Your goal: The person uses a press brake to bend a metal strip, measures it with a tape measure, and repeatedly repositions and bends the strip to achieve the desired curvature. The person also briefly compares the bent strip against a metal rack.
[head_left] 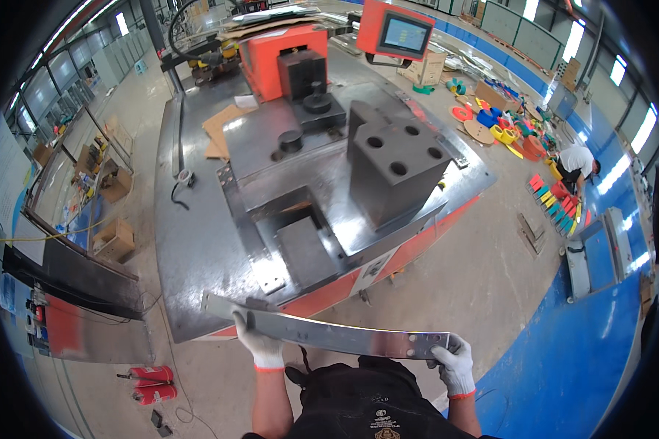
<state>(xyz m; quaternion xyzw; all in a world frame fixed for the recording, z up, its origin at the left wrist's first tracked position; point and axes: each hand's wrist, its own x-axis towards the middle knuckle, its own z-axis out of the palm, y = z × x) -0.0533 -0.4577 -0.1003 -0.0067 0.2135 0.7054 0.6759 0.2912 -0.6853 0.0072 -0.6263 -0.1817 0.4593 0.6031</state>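
Both my hands, in white gloves with orange cuffs, hold a long flat metal bar (329,333) crosswise in front of my body. My left hand (258,342) grips it towards its left part, the thumb over the face. At the right end, beside several round holes, my right hand (455,364) is closed on the bar. The bar's left end lies over the front edge of a steel-topped machine table (198,252). Beyond it stands a large dark metal block (399,164) with several holes on top. A rectangular recess (300,205) opens in the tabletop.
An orange press head (271,62) and an orange-framed screen (404,35) stand at the back. Red fire extinguishers (154,384) lie on the floor at lower left. Rightward, a person (577,162) bends beside colourful rolls and strips (556,201). Cardboard boxes (115,238) stand at left.
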